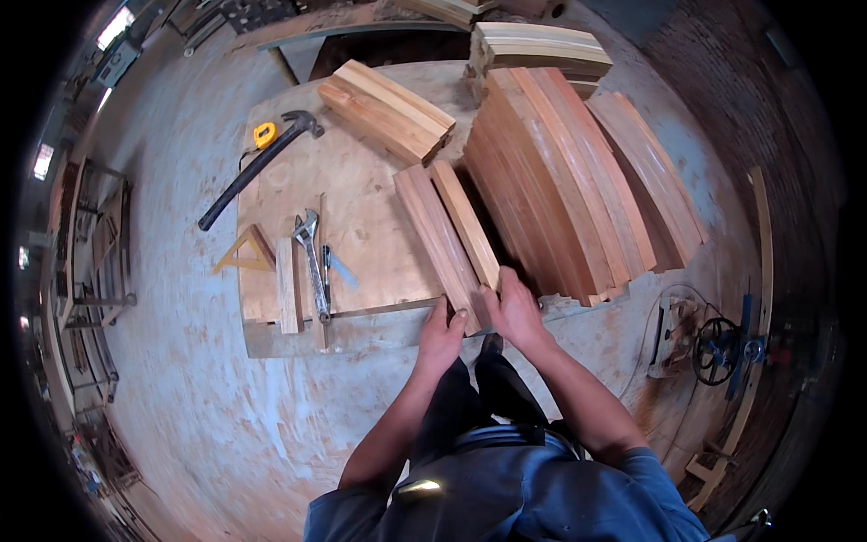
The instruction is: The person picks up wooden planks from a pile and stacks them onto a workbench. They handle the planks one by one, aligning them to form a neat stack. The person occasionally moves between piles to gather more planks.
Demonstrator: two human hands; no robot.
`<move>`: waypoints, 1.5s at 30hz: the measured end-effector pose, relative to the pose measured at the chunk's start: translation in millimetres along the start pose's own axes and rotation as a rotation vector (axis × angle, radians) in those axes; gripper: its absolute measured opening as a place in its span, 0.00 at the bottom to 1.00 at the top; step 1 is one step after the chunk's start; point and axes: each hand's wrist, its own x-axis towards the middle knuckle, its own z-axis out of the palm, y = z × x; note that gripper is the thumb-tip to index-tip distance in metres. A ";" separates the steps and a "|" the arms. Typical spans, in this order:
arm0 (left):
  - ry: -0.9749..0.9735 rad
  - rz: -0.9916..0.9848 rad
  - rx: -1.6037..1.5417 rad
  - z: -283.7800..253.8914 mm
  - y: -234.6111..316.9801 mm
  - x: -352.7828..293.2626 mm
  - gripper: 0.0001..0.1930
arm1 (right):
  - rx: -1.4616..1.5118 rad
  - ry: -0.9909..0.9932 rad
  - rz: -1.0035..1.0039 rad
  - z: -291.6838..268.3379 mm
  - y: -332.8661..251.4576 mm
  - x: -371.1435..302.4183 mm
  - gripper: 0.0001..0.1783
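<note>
Two lengths of wood lie side by side near the middle of the worktable, their near ends toward me. My left hand [442, 338] is closed around the near end of the wider reddish plank [438, 237], thumb on top. At the near end of the narrower, paler wood strip [468, 221], my right hand [515, 313] has its fingers wrapped on the strip, close against the plank. A thin dark gap shows between the two pieces. The undersides of both near ends are hidden by my fingers.
A tall stack of reddish boards [551, 181] stands right, more boards [646, 172] beyond it. Paler lumber [542, 50] and a block bundle [386, 110] lie behind. Left are a hammer [257, 170], tape measure [265, 135], adjustable wrench [313, 262], triangle square [247, 251] and wood strip [288, 287].
</note>
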 end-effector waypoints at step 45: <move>0.171 -0.081 0.063 -26.4 9.1 -11.4 0.43 | 0.271 -0.110 0.281 72.1 30.3 34.0 0.35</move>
